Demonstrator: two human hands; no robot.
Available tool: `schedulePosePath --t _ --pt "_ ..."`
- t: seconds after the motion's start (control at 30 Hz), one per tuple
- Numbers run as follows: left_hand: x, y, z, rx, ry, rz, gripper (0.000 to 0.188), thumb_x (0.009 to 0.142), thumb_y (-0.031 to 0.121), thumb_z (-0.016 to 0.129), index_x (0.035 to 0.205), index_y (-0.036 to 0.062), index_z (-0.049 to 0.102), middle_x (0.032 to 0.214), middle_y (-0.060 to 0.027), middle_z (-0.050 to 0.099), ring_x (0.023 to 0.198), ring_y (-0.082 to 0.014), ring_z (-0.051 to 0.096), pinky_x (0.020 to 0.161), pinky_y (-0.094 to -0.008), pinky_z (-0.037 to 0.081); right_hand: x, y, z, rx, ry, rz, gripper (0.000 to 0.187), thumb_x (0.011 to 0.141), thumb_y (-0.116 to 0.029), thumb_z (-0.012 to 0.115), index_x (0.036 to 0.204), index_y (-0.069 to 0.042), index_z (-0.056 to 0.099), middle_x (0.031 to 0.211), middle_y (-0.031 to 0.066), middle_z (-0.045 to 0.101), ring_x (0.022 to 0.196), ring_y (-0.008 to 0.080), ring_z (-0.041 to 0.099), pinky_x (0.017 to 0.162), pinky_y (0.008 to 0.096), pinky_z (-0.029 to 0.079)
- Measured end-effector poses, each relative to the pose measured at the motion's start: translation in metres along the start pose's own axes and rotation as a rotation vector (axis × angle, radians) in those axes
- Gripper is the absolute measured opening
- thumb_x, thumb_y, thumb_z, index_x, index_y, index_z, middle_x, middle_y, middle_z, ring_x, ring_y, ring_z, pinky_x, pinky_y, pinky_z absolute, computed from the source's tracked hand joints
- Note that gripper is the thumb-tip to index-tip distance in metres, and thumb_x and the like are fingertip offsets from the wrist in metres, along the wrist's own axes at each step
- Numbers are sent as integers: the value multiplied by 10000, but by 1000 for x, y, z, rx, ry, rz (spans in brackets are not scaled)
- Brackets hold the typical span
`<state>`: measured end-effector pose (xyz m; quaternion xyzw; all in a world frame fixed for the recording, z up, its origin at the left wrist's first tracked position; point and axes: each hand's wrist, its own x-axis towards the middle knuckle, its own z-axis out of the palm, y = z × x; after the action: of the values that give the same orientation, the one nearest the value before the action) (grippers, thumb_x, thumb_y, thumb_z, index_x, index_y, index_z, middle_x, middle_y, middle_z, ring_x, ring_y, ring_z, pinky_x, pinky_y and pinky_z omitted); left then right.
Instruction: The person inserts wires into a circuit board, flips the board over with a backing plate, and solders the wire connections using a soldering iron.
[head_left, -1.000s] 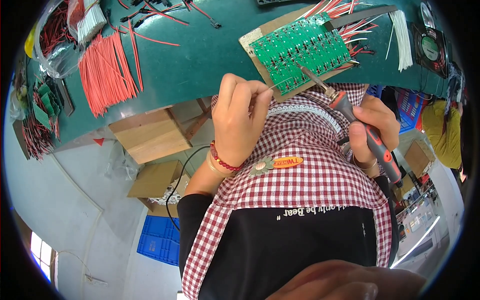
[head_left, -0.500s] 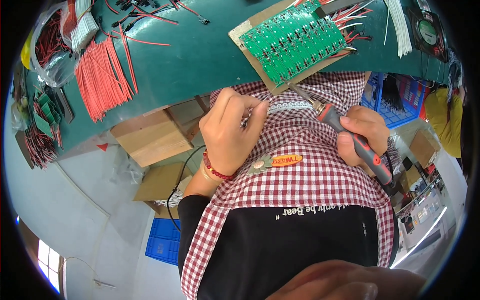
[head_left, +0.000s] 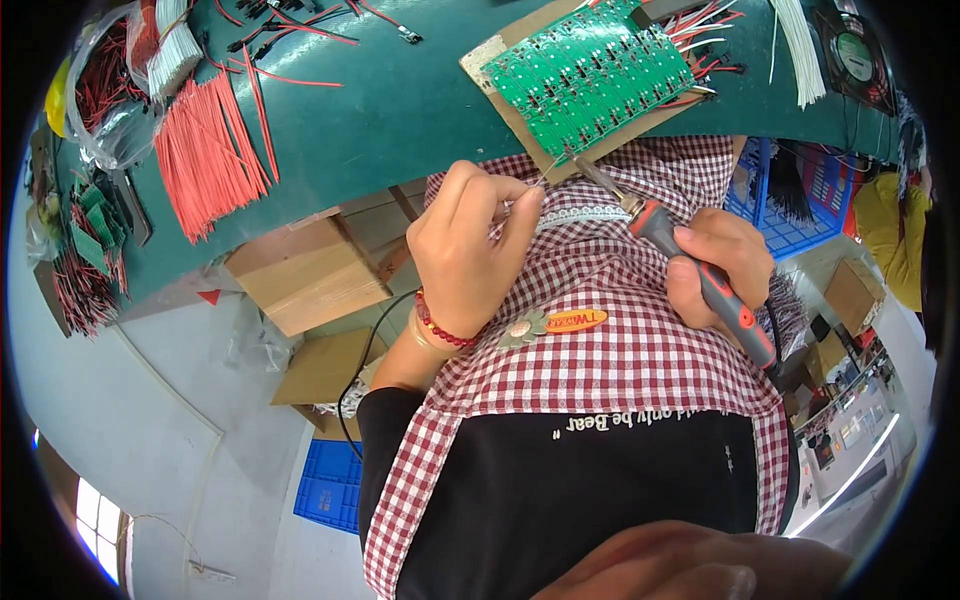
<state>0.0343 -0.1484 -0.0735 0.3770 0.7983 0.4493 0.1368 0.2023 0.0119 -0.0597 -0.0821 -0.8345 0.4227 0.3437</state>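
Observation:
My right hand (head_left: 728,262) is wrapped round the grey and red handle of a soldering iron (head_left: 655,228). The iron's metal tip reaches the near corner of a green circuit board panel (head_left: 592,78), which is dotted with small dark parts. Thumb and forefinger of my left hand (head_left: 462,245) are pinched together on a thin solder wire (head_left: 547,173), whose end points at that same corner. Beneath the panel lies a piece of cardboard (head_left: 512,112) that overhangs the near table edge. Whether tip and wire touch is too small to tell.
On the green table (head_left: 370,110), bundles of red wires (head_left: 210,150) lie left and white wires (head_left: 797,55) far right. A dark bar (head_left: 665,12) rests on the panel. A small fan (head_left: 858,58) stands at the right end. Cardboard boxes (head_left: 305,275) and a blue crate (head_left: 805,205) sit below table height.
The soldering iron's tip has shifted slightly up and left at the panel's corner. My left hand has moved slightly right and up, and the thin wire now shows beyond its fingertips.

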Motion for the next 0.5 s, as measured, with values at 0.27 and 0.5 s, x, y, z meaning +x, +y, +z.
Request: schedulePosePath --t 0.27,0.5 --pt "2 -6 9 30 -17 42 165 741 15 757 768 48 598 735 -48 545 578 -189 572 506 -296 442 8 -6 -1 -80 -97 -48 234 676 -54 710 885 28 643 593 86 566 447 207 541 407 294 413" --pt "6 1 2 28 43 -26 158 740 4 744 780 31 594 759 -90 521 628 -235 577 535 -321 460 11 -7 -4 -94 -33 -80 222 674 -51 696 876 27 643 590 87 566 441 201 532 401 291 403"
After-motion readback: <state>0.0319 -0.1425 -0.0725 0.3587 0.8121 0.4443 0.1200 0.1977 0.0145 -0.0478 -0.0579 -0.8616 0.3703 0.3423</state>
